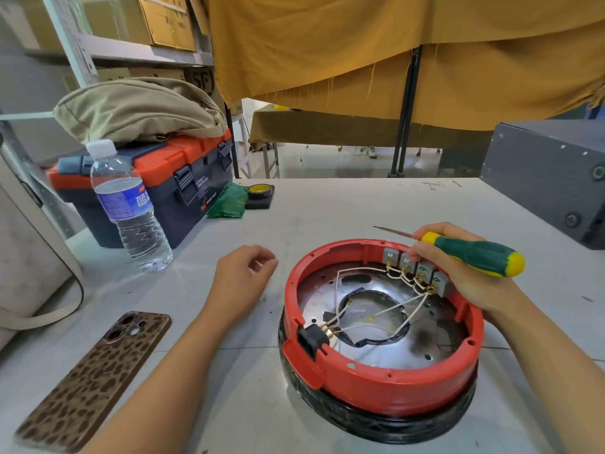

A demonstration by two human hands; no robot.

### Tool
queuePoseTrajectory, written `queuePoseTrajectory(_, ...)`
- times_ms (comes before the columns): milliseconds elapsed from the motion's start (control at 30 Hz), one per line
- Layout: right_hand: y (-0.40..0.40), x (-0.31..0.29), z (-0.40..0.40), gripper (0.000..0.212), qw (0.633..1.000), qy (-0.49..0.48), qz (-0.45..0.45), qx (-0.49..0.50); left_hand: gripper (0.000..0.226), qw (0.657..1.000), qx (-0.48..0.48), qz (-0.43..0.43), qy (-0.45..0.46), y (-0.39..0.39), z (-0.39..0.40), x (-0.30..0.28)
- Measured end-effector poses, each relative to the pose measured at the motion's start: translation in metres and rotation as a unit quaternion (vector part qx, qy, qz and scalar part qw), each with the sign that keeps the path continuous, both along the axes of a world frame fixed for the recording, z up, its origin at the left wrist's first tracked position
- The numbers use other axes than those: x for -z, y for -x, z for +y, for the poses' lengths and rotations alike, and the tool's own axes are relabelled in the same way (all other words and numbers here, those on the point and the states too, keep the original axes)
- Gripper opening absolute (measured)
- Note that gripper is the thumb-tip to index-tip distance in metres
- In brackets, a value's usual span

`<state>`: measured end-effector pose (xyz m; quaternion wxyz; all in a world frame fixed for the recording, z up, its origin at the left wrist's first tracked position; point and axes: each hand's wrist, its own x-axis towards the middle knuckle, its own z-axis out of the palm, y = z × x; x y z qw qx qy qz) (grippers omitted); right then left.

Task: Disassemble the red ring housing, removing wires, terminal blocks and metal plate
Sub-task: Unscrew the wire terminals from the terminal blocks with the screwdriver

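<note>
The red ring housing [386, 385] sits on a black base on the table in front of me. Inside lies a shiny metal plate [422, 339] with a cut-out middle. A row of grey terminal blocks [415, 262] lines the far inner wall, and white wires [389, 311] run from them to a black connector [309, 335] at the near left rim. My right hand [465, 280] grips a green and yellow screwdriver [474, 253], tip pointing left, while its fingertips touch the terminal blocks. My left hand [242, 273] hovers left of the housing, fingers loosely curled, holding nothing.
A phone in a leopard-print case [95, 378] lies at the near left. A water bottle [129, 208] stands before an orange and black toolbox [147, 188]. A tape roll [260, 191] and green packet [229, 201] lie further back. A dark box [550, 178] sits far right.
</note>
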<state>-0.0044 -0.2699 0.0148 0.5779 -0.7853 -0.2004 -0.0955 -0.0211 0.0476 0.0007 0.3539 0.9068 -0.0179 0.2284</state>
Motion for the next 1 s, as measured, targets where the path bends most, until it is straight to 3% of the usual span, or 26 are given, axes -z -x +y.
queuePoseTrajectory(167,0.006,-0.003,0.006,0.017,0.997,-0.075,0.001,0.008,0.018,0.986,0.143,-0.001,-0.088,0.001,-0.033,-0.031)
queuePoseTrajectory(400,0.006,-0.005,0.009,0.014,0.996,-0.090,0.019,0.012,0.054,0.937,0.249,0.079,-0.230,-0.008,-0.072,-0.044)
queuePoseTrajectory(533,0.009,-0.008,0.010,0.013,0.993,-0.115,0.006,0.029,0.065,0.923,0.234,0.088,-0.294,-0.010,-0.077,-0.036)
queuePoseTrajectory(767,0.013,-0.020,0.002,0.014,0.977,-0.171,-0.029,0.121,0.064,0.926,0.183,0.077,-0.322,-0.004,-0.073,-0.035)
queuePoseTrajectory(1000,0.016,-0.030,-0.008,0.017,0.969,-0.208,-0.038,0.128,0.057,0.930,0.120,0.077,-0.339,0.009,-0.065,-0.038)
